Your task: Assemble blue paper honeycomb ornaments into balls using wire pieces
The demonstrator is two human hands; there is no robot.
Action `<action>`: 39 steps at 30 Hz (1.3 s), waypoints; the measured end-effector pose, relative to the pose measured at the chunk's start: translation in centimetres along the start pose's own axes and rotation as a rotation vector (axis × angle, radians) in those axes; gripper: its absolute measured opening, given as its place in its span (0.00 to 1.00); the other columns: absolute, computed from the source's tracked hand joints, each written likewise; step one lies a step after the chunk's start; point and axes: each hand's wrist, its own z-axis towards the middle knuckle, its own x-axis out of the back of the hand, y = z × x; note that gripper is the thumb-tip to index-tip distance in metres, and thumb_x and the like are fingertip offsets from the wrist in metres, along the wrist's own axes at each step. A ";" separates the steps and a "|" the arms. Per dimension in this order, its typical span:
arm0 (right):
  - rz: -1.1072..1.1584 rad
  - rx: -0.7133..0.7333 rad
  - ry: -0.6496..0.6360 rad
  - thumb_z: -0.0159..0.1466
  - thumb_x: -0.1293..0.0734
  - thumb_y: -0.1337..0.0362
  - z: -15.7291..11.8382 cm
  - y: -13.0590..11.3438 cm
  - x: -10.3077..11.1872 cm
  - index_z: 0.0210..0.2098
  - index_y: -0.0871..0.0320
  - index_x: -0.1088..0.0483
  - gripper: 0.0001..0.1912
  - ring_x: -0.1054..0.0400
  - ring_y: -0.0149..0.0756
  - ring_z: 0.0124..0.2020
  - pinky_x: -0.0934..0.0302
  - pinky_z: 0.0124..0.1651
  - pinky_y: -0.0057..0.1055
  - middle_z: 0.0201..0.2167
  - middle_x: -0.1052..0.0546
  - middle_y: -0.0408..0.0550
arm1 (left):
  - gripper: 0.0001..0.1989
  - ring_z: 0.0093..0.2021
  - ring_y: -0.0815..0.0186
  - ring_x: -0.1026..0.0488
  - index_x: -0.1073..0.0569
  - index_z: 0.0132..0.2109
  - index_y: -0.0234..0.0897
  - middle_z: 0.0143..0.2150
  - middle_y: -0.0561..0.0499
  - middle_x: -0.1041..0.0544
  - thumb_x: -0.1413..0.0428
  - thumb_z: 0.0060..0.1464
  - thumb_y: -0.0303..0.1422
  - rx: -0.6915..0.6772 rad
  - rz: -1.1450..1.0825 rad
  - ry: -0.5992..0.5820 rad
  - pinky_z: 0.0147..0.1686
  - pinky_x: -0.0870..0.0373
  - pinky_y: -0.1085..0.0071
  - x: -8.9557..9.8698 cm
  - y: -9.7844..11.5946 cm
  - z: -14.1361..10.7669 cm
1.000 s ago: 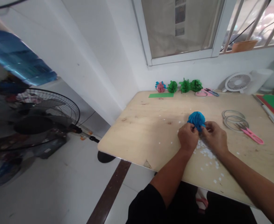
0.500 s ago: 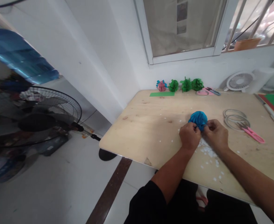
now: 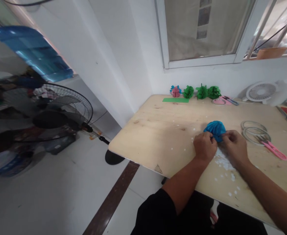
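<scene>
A round blue pleated paper ornament (image 3: 215,128) is held just above the wooden table (image 3: 148,137). On its left near edge my left hand (image 3: 205,146) is closed in a pinch. My right hand (image 3: 235,147) pinches its right edge between thumb and fingers. Small white paper bits (image 3: 225,161) lie scattered beneath and in front of my hands. To the right, pink-handled thread snips (image 3: 275,150) lie against some thin metal rings (image 3: 256,133).
Along the wall stand a pink and blue paper ornament (image 3: 175,91) and several green ones (image 3: 202,92). A green paper strip (image 3: 175,100) lies before them. Farther right is a small white fan (image 3: 261,92). A black standing fan (image 3: 60,114) is left of the table.
The whole view has shifted, so the table and hands appear farther right. Both hands still hold the blue paper ornament, which looks slightly more spread.
</scene>
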 end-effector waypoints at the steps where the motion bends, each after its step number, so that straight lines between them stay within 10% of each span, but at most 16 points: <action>1: 0.002 -0.003 -0.013 0.55 0.34 0.54 0.0 0.0 0.1 0.30 0.54 0.30 0.10 0.30 0.40 0.29 0.37 0.34 0.36 0.25 0.24 0.47 | 0.06 0.40 0.59 0.23 0.23 0.40 0.39 0.35 0.48 0.19 0.42 0.54 0.27 0.004 0.003 -0.001 0.46 0.30 0.66 0.0 0.0 0.0; 39: -0.031 0.052 -0.054 0.52 0.29 0.43 -0.5 0.0 -0.1 0.40 0.56 0.30 0.26 0.28 0.41 0.29 0.32 0.33 0.38 0.32 0.21 0.52 | 0.04 0.38 0.62 0.22 0.21 0.39 0.40 0.34 0.50 0.18 0.39 0.55 0.31 0.034 -0.067 0.026 0.44 0.29 0.67 0.3 0.2 0.1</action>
